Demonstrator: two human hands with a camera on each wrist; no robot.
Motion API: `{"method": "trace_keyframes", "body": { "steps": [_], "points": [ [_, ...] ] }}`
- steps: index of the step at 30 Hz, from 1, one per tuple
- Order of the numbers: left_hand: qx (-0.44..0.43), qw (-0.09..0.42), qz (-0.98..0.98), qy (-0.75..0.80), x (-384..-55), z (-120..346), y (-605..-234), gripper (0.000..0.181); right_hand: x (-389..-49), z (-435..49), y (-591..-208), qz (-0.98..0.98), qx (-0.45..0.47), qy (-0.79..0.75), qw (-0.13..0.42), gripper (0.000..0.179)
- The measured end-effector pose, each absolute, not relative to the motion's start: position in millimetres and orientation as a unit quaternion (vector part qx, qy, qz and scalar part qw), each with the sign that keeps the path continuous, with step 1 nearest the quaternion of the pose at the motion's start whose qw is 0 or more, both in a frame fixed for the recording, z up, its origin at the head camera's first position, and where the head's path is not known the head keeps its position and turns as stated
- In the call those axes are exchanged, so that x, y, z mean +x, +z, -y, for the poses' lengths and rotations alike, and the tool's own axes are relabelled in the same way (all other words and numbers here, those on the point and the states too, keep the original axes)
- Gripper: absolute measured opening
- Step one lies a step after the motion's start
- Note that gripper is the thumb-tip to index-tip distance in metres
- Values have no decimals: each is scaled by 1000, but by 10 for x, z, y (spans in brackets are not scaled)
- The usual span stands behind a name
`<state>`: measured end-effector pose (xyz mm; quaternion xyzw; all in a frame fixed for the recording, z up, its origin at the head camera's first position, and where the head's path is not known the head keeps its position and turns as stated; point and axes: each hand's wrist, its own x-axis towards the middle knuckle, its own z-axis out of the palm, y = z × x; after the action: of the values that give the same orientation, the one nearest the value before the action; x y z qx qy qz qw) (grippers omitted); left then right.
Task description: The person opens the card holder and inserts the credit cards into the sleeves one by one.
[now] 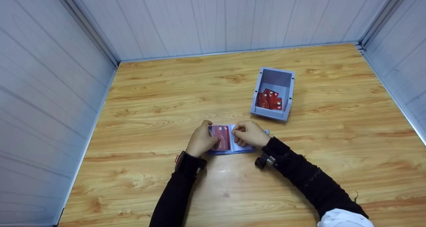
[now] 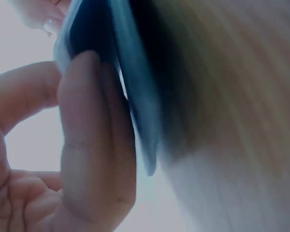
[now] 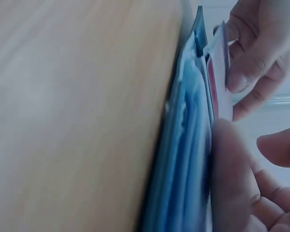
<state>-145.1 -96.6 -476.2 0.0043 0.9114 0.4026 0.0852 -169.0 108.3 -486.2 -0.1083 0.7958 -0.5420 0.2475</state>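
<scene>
1. White panelled walls (image 1: 213, 20) enclose a yellow wood-grain bench (image 1: 159, 100).
2. On it, near the person, lies an open blue folding card holder (image 1: 237, 148), a red chip card (image 1: 219, 133) at its left side.
3. Left hand (image 1: 201, 141) grips that side, thumb over the card.
4. Right hand (image 1: 250, 133), fingers bent, touches the right side; I can't tell whether it pinches anything.
5. Beyond, a grey rectangular plastic bin (image 1: 276, 77) holds red chip cards (image 1: 270, 100).

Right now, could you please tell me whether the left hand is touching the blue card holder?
Touching. The left wrist view shows the left hand with its fingertips against the blue card holder, no gap between them.
</scene>
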Motion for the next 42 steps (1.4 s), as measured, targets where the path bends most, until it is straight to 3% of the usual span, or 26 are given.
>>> {"method": "trace_keyframes", "body": {
  "steps": [18, 24, 34, 42],
  "points": [
    [32, 6, -955, 293, -1345, 881, -4765, 49, -1741, -1259, -4905, -783, -127, -554, 253, 22],
    [79, 12, -957, 280, -1316, 833, -4755, 48, -1769, -1322, -4829, -783, -134, -555, 246, 26],
    [107, 25, -960, 257, -1265, 782, -4740, 50, -1924, -1572, -4427, -817, -120, -540, 160, 26],
    [120, 45, -965, 230, -1251, 785, -4741, 55, -2174, -1695, -4194, -875, -69, -474, 61, 30]
  ]
}}
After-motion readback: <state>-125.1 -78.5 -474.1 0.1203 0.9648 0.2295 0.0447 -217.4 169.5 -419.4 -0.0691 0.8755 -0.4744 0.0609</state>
